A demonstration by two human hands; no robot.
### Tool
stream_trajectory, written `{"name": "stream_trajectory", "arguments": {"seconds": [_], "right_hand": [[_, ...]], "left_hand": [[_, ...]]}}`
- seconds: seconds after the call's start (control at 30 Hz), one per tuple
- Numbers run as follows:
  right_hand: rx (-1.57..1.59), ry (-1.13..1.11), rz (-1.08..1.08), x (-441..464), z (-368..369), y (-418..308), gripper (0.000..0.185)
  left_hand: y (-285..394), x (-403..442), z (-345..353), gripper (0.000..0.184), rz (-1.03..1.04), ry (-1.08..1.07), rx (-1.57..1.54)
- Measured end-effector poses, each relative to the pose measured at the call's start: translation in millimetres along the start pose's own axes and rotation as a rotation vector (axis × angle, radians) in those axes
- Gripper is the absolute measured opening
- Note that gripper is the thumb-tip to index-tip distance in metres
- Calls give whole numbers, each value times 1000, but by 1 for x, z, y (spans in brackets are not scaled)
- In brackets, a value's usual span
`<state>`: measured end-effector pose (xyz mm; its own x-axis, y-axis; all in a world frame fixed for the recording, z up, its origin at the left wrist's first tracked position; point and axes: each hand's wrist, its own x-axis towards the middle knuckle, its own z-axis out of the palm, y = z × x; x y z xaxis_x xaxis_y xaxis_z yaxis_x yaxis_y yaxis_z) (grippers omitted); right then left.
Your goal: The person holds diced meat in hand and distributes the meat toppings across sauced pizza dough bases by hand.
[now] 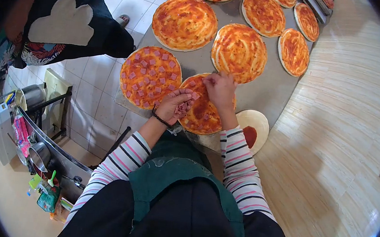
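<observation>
My left hand [176, 106], with a dark beaded bracelet at the wrist, holds a small heap of pink meat cubes [182, 108] over the left part of a sauced pizza base [206, 115]. My right hand [219, 90] is above the upper part of the same base, its fingers pinched together; what they hold, if anything, is too small to tell. A few cubes lie on this base. To the left, another pizza [150, 77] is covered with spaced meat cubes. Beyond my right hand lies a base with sauce only [239, 53].
More sauced bases [184, 23] lie on the grey table [272, 92]. Right of my right forearm, a pale dough round [262, 125] carries a patch of sauce. A person in dark clothes [102, 32] stands at the left. Below them are metal pots [32, 97] and a white appliance [3, 130].
</observation>
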<state>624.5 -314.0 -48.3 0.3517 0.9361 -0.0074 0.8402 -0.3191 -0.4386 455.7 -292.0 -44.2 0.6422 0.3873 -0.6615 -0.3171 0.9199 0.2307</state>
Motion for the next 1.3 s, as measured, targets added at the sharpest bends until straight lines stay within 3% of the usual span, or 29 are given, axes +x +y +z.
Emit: {"name": "stream_trajectory", "arguments": {"seconds": [0.13,0.2,0.3,0.5,0.53,0.6,0.8,0.9,1.0,1.1,1.2,1.23,1.3], "right_hand": [[4,25,-54,-5,-8,-9,9],[675,-136,169,-11,-14,-8,9],[722,-310,166,-34,-28,-17,9],[808,-123,359,-50,-26,9,9],[809,-119,362,-46,-23,21,9],[354,46,223,-29,-18,41,13],[-102,-74,346,-8,-20,35,11],[47,50,292,-9,-21,36,9],[47,84,128,-8,-12,30,6],[-74,70,52,-3,-1,23,4],[6,128,34,0,-2,40,4],[7,126,36,-2,-10,50,4],[283,187,262,-9,-28,71,6]], "left_hand": [[-1,4,1,12,31,-10,10],[-1,5,1,12,52,11,28],[-4,4,5,12,-2,5,18],[-18,2,9,13,-6,12,149],[-19,2,9,14,-11,33,134],[-19,2,7,14,-16,54,122],[-18,2,1,14,-15,32,114],[-16,1,-3,13,-3,53,107],[-16,-2,-4,13,1,59,93],[-15,-2,0,13,11,56,84],[-11,-4,-2,13,7,92,111],[-10,-5,-4,13,10,94,100],[-8,-7,-6,13,4,89,90]]}}
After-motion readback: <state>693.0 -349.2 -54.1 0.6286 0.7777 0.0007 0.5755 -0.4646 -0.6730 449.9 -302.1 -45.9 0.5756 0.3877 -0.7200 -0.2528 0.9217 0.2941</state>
